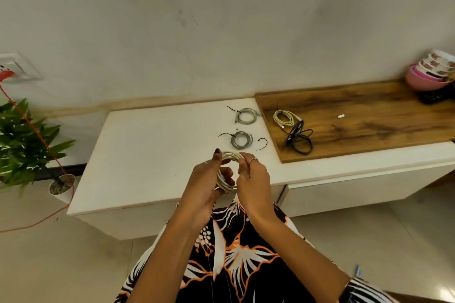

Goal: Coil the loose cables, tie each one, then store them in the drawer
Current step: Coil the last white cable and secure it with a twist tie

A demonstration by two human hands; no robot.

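Both hands are gripping a cream cable coil (pixel 227 172) above the tabletop (pixel 152 155): left hand (pixel 205 186) and right hand (pixel 250 176) fingers curling round it. Beyond the coil, three tied coils are lying; black cable (pixel 299 139) is waiting loose. Drawer unseen.

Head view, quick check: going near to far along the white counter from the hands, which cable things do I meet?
Cream coil held in both hands, left hand and right hand → loose black tie → grey tied coil → second grey tied coil nearest the wall.
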